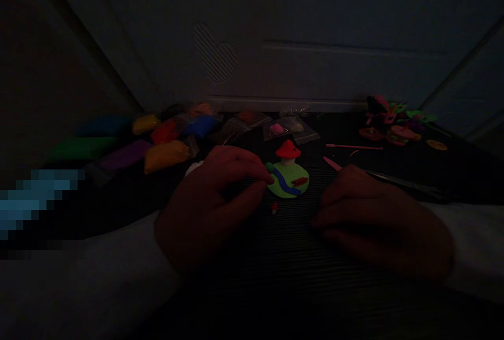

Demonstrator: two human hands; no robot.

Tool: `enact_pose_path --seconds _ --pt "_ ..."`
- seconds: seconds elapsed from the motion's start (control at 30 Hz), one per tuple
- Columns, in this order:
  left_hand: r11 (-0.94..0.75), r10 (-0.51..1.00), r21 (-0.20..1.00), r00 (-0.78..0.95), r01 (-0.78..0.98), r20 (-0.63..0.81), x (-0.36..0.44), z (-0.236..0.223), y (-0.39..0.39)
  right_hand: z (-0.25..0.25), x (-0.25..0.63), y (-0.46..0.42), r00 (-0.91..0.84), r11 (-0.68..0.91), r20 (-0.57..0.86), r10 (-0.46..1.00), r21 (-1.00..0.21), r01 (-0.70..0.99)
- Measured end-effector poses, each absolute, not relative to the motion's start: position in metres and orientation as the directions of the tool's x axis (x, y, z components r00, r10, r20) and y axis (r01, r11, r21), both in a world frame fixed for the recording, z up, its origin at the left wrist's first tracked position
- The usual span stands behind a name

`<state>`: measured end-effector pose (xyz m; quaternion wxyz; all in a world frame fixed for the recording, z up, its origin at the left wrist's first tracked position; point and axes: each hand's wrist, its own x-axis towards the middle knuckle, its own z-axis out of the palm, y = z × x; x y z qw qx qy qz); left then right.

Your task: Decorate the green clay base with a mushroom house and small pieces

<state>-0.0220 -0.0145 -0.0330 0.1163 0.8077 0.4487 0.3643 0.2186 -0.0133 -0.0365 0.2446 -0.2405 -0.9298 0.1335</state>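
Observation:
A flat green clay disc (271,188) lies on the dark table. It carries a clay mushroom (288,151) with a red cap and white stem, a blue strip (284,182), a small reddish-brown piece (300,181) and a dark green ball (270,167). My left hand (220,198) has thumb and forefinger brought together at the disc's left rim, beside the ball. Just in front of the disc is a tiny red-and-white mushroom (274,207). To the right, my right hand (378,219) rests low with fingers curled together; whatever they may hold is hidden.
Several bags of coloured clay, one of them yellow (167,156), spread along the left and back. A pink tool (331,163), a thin pink stick (354,146) and a metal blade (405,181) lie right. Colourful clay pieces (401,134) sit back right, before a panel (315,72).

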Motion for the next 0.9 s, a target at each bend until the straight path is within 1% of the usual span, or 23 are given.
enact_pose_path --seconds 0.07,0.1,0.13,0.2,0.23,0.3,0.5,0.57,0.63,0.7,0.73,0.8,0.9 --pt "-0.581 0.801 0.501 0.339 0.641 0.494 -0.022 -0.034 -0.014 -0.025 0.223 -0.009 -0.774 0.842 0.333 0.538 -0.256 0.475" --pt "-0.586 0.797 0.497 0.343 0.64 0.498 -0.022 -0.035 -0.014 -0.019 0.228 -0.006 -0.769 0.818 0.277 0.575 -0.182 0.546" --pt "-0.591 0.794 0.497 0.347 0.636 0.5 -0.022 -0.035 -0.013 -0.013 0.233 -0.003 -0.746 0.773 0.206 0.634 -0.122 0.623" --pt "-0.594 0.792 0.507 0.343 0.625 0.506 -0.022 -0.036 -0.012 -0.005 0.245 0.002 -0.613 0.615 0.049 0.788 -0.018 0.789" --pt "-0.596 0.791 0.51 0.343 0.62 0.507 -0.022 -0.037 -0.012 -0.003 0.25 0.005 -0.547 0.548 -0.029 0.837 0.015 0.837" --pt "-0.611 0.779 0.505 0.351 0.609 0.519 -0.021 -0.038 -0.011 -0.003 0.256 0.01 -0.478 0.485 -0.099 0.873 0.063 0.872" --pt "-0.657 0.738 0.476 0.368 0.584 0.566 -0.02 -0.038 -0.01 -0.006 0.245 0.026 -0.409 0.438 -0.203 0.89 0.133 0.889" --pt "-0.67 0.723 0.456 0.378 0.586 0.578 -0.02 -0.037 -0.011 -0.005 0.24 0.031 -0.368 0.402 -0.196 0.909 0.181 0.898" --pt "-0.684 0.704 0.426 0.383 0.593 0.598 -0.02 -0.037 -0.014 -0.006 0.238 0.032 -0.322 0.346 -0.136 0.937 0.238 0.907" --pt "-0.697 0.681 0.396 0.379 0.598 0.626 -0.021 -0.036 -0.017 -0.006 0.239 0.026 -0.29 0.294 -0.054 0.955 0.269 0.917" --pt "-0.7 0.676 0.389 0.378 0.599 0.633 -0.021 -0.036 -0.018 -0.005 0.239 0.02 -0.286 0.28 -0.018 0.958 0.265 0.923" --pt "-0.7 0.678 0.393 0.382 0.596 0.628 -0.022 -0.036 -0.021 -0.003 0.237 -0.002 -0.297 0.282 0.038 0.954 0.221 0.934" --pt "-0.694 0.693 0.414 0.391 0.589 0.606 -0.023 -0.035 -0.023 -0.002 0.23 -0.047 -0.339 0.332 0.076 0.938 0.091 0.939"
